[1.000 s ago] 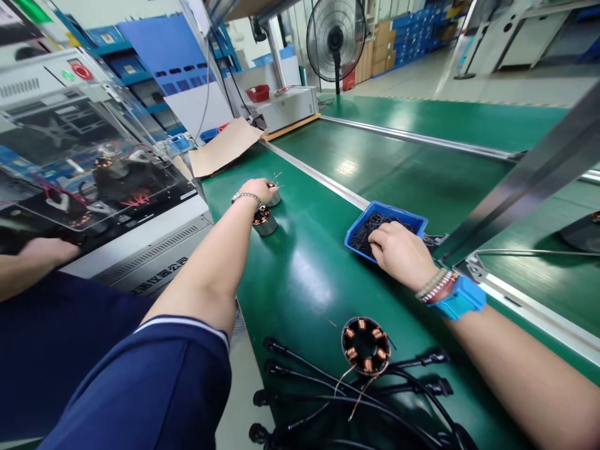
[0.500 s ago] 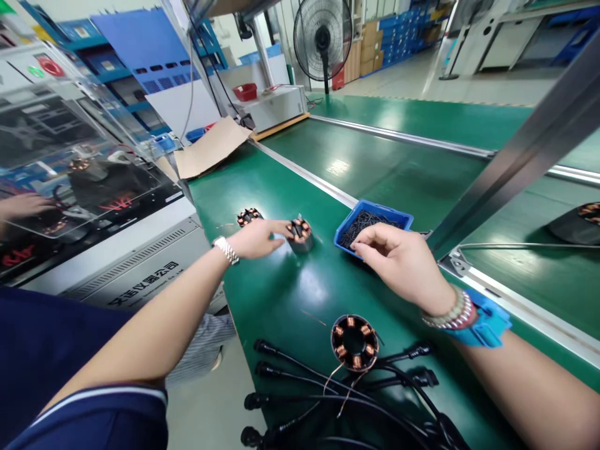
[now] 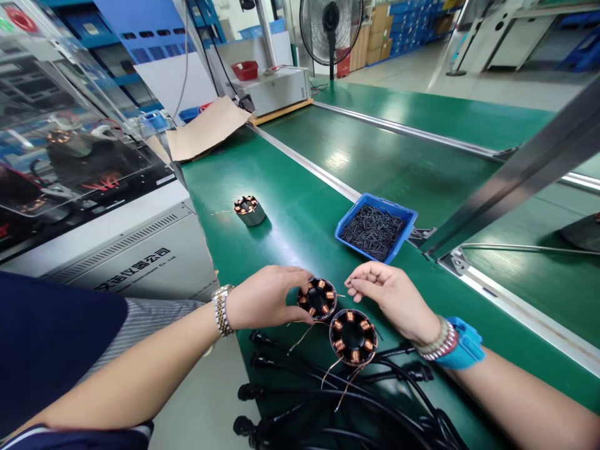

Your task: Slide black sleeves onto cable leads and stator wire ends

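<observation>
My left hand (image 3: 269, 297) has its thumb and fingers around the side of a motor stator with copper windings (image 3: 320, 300). Just right of it, my right hand (image 3: 391, 297) is closed in a pinch; a tiny dark bit shows at the fingertips, too small to name. A thin wire end sticks out from the held stator toward those fingertips. Close in front sits a second stator (image 3: 355, 355), its copper wire ends trailing over black cables (image 3: 337, 390). Farther back on the green table a third stator (image 3: 251, 215) stands upright.
A blue tray (image 3: 407, 226) of short black tubes (image 3: 374, 228) stands beyond my right hand. A metal post (image 3: 510, 178) rises at the right. To the left is a machine (image 3: 140, 250) with a clear cover. Cardboard (image 3: 209, 131) lies at the back left.
My left hand has brought a stator nearer, beside the front one. My right hand has come away from the blue tray toward it, still pinched. The view has shifted slightly.
</observation>
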Demonstrator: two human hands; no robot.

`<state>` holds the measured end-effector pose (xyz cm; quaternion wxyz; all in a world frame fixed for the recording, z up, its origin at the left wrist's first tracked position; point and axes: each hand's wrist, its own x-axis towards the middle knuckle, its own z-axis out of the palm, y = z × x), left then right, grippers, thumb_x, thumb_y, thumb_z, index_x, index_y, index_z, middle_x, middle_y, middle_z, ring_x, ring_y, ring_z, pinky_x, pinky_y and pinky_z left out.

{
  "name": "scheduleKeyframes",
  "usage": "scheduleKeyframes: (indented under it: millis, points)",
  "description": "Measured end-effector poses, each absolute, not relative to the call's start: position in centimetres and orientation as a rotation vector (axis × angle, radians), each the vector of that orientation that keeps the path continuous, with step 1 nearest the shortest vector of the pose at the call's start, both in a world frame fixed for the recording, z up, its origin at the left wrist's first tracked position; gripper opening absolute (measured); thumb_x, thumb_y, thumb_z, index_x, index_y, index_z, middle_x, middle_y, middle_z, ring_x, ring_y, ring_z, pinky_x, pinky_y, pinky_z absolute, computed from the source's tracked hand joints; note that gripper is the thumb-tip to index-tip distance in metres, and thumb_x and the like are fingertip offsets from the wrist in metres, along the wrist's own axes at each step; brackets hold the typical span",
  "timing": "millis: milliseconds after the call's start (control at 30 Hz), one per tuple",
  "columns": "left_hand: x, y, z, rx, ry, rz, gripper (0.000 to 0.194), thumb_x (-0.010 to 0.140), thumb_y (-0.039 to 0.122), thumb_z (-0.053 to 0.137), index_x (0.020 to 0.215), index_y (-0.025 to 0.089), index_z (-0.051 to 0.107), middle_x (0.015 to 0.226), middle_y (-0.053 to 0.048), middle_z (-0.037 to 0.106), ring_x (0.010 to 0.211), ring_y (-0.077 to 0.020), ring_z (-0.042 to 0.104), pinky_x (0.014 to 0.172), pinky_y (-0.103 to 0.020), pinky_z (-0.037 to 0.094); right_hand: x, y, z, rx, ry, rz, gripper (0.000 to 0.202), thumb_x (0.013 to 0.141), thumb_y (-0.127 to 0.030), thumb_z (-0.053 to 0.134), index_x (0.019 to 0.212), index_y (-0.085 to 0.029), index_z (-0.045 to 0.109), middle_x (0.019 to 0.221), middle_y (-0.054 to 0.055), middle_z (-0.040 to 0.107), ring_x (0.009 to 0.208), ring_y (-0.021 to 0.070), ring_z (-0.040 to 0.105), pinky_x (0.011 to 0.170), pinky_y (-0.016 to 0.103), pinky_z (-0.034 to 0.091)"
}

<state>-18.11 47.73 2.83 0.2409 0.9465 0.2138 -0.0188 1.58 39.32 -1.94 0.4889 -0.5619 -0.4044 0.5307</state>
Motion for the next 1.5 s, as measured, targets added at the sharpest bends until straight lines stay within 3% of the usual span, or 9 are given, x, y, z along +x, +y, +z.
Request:
scheduleKeyframes:
  millis: [167, 533, 767, 1000, 1100, 1233, 1367, 1500]
  points:
    - [-18.1, 47.0, 1.8, 2.665, 0.869, 0.013, 0.038, 0.066, 0.053, 0.057, 0.066, 0.015, 0.052, 0.074, -0.002, 0.055, 0.062, -0.0123, 0.052, 0.055, -0.025, 0.041, 1.4, 40.1, -2.6, -1.274, -0.886, 1.311, 0.010, 0.067, -0.022, 0.060, 0.072, -0.014, 0.058, 0.068, 0.003, 0.063, 0.059, 0.0097, 0.057, 0.059, 0.024, 0.045]
    - [-18.1, 47.2, 1.8, 2.629, 0.869, 0.049, 0.038, 0.062, 0.051, 0.063, 0.062, 0.015, 0.050, 0.069, 0.000, 0.051, 0.059, -0.0099, 0.048, 0.054, -0.022, 0.038, 0.1, 40.9, -3.2, -1.141, -0.759, 1.436, 0.012, 0.066, -0.023, 0.062, 0.074, -0.014, 0.059, 0.071, 0.002, 0.063, 0.062, 0.0090, 0.058, 0.062, 0.023, 0.046]
    - [-18.1, 47.3, 1.7, 2.625, 0.832, 0.083, 0.038, 0.063, 0.051, 0.062, 0.062, 0.015, 0.051, 0.070, 0.000, 0.052, 0.058, -0.0097, 0.048, 0.053, -0.022, 0.039, 0.3, 41.4, -2.5, -1.391, -1.186, 1.285, 0.010, 0.070, -0.023, 0.058, 0.072, -0.015, 0.062, 0.062, -0.002, 0.060, 0.055, 0.0081, 0.050, 0.056, 0.023, 0.042]
    - [-17.9, 47.2, 1.9, 2.593, 0.837, 0.061, 0.037, 0.062, 0.050, 0.064, 0.063, 0.015, 0.051, 0.071, 0.000, 0.052, 0.060, -0.0102, 0.049, 0.055, -0.022, 0.039, 1.0, 40.9, -2.2, -1.286, -1.643, 0.959, 0.017, 0.079, -0.018, 0.047, 0.080, -0.019, 0.064, 0.080, 0.002, 0.061, 0.074, 0.0129, 0.055, 0.072, 0.029, 0.044]
    - [-17.8, 47.0, 1.8, 2.585, 0.878, 0.025, 0.038, 0.060, 0.050, 0.065, 0.062, 0.014, 0.051, 0.070, 0.000, 0.051, 0.060, -0.0104, 0.048, 0.055, -0.023, 0.038, 1.2, 39.7, -1.8, -1.226, -1.802, 0.909, 0.028, 0.084, -0.015, 0.036, 0.091, -0.022, 0.062, 0.087, 0.004, 0.059, 0.080, 0.0127, 0.054, 0.074, 0.029, 0.044]
    - [-17.9, 47.4, 1.5, 2.605, 0.886, 0.000, 0.039, 0.059, 0.051, 0.065, 0.062, 0.014, 0.052, 0.070, 0.000, 0.051, 0.060, -0.0106, 0.048, 0.055, -0.023, 0.037, 1.3, 39.2, -1.1, -1.246, -2.015, 0.866, 0.030, 0.084, -0.013, 0.034, 0.094, -0.020, 0.061, 0.089, 0.006, 0.055, 0.082, 0.0132, 0.051, 0.075, 0.027, 0.044]
    - [-17.7, 48.8, 3.3, 2.630, 0.662, -0.135, 0.033, 0.067, 0.047, 0.060, 0.068, 0.015, 0.054, 0.075, -0.002, 0.055, 0.067, -0.0122, 0.051, 0.061, -0.024, 0.040, 1.8, 40.2, 0.3, -1.298, -2.192, 0.832, 0.029, 0.082, -0.012, 0.037, 0.096, -0.018, 0.061, 0.092, 0.008, 0.058, 0.086, 0.0162, 0.053, 0.078, 0.032, 0.045]
    - [-16.0, 48.0, 6.1, 2.829, 0.597, -0.229, 0.033, 0.079, 0.047, 0.044, 0.087, 0.018, 0.057, 0.086, -0.007, 0.059, 0.082, -0.0194, 0.054, 0.071, -0.032, 0.041, 4.0, 39.2, 3.1, -1.471, -2.121, 0.629, 0.032, 0.081, -0.018, 0.041, 0.108, -0.018, 0.057, 0.105, 0.009, 0.058, 0.097, 0.0202, 0.053, 0.088, 0.038, 0.041]
